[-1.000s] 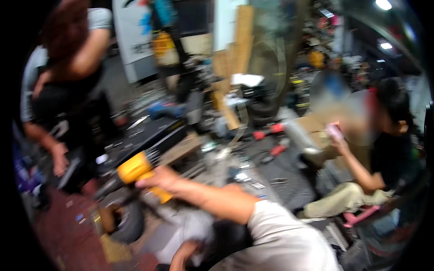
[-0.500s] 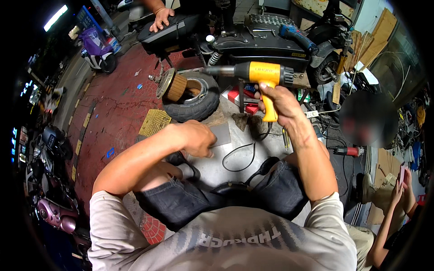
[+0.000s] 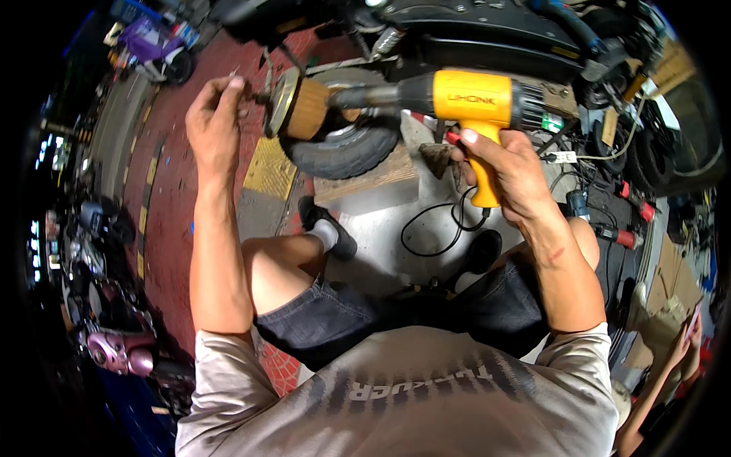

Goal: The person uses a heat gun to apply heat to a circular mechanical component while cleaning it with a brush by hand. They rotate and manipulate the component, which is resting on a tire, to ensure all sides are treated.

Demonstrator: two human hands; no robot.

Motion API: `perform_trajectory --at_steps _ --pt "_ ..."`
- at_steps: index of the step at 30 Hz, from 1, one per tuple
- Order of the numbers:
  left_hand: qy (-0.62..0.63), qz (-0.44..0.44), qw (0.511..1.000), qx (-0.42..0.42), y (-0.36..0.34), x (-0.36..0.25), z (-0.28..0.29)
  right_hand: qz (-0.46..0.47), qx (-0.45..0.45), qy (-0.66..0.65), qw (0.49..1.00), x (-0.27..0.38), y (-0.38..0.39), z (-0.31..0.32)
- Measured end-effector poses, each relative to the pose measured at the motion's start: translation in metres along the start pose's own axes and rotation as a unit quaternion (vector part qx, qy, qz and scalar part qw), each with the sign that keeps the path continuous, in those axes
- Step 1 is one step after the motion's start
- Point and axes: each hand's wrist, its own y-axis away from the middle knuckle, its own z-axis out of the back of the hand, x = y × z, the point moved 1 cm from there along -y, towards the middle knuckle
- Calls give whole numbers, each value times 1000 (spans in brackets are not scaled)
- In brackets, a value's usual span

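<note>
My right hand (image 3: pixel 506 164) grips the handle of a yellow and black heat gun (image 3: pixel 472 99), thumb near a red switch. Its metal nozzle points left, close to a copper-brown motor stator (image 3: pixel 308 110) with a round metal plate on its left side. Beside the plate's shaft end, the fingers of my left hand (image 3: pixel 215 126) are pinched together; what they hold, if anything, is too small to make out. Behind the stator a small wheel with a black tyre (image 3: pixel 346 156) rests on a wooden block (image 3: pixel 373 179). The gun's black cord (image 3: pixel 403 236) loops down to the floor.
A dark scooter body (image 3: pixel 487 57) stands ahead with a blue power tool (image 3: pixel 571 27) on it. To the right are a white power strip (image 3: pixel 562 158), cables and red-handled tools (image 3: pixel 618 236). Another person's hands hold a phone (image 3: pixel 692 324) at far right. Parked scooters (image 3: pixel 118 346) line the left.
My left hand has moved forward and left to the stator's shaft end. The heat gun now has its nozzle at the stator. The view has shifted, and the hand on the black seat is out of sight.
</note>
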Motion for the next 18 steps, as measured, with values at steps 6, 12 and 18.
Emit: perform_trajectory --at_steps 6,12,18 --pt "34 120 991 -52 -2 38 13 23 -24 209 977 0 6 -2" --pt "91 224 970 -19 6 44 1 65 -6 224 972 0 -1 -3" --pt "66 254 965 15 9 36 -8 146 34 231 961 2 -8 2"
